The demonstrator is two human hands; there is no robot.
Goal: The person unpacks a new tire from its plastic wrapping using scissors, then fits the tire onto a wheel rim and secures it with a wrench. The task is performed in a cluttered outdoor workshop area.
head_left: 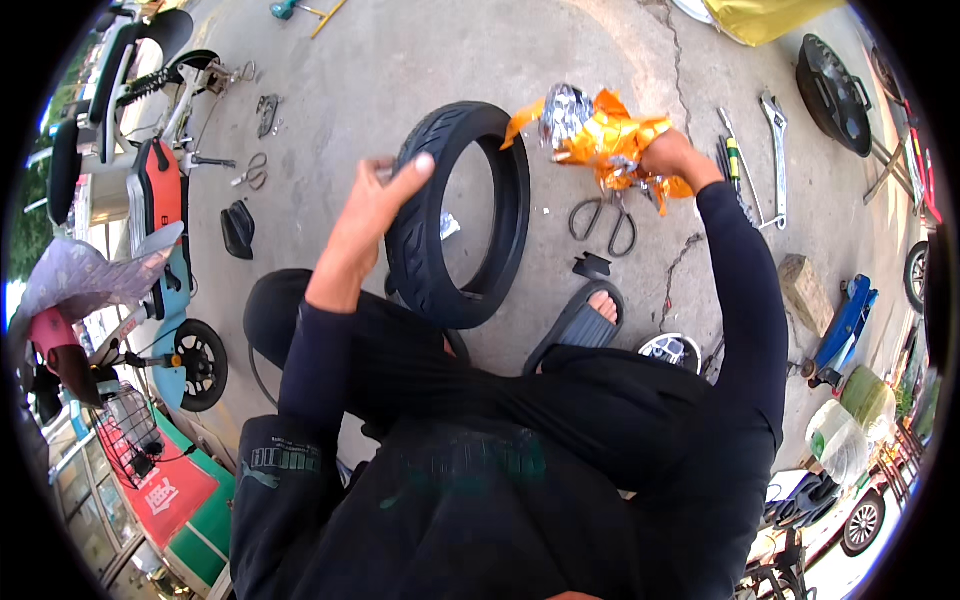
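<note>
A person crouches over a black tyre [462, 215] standing upright on the concrete floor [400, 60], just ahead of their knees. The left hand [385, 195] rests open against the tyre's tread, while the right hand [672, 155] grips crumpled orange and silver foil wrapping [595, 130] beside the tyre's upper right. Black scissors [605, 222] lie nearby.

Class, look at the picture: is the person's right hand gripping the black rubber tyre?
No: the right hand clutches crumpled orange-and-silver foil wrapping, apart from the black rubber tyre.

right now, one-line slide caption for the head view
Left hand steadies a black tyre; right hand grips crumpled orange foil wrapping.
</note>
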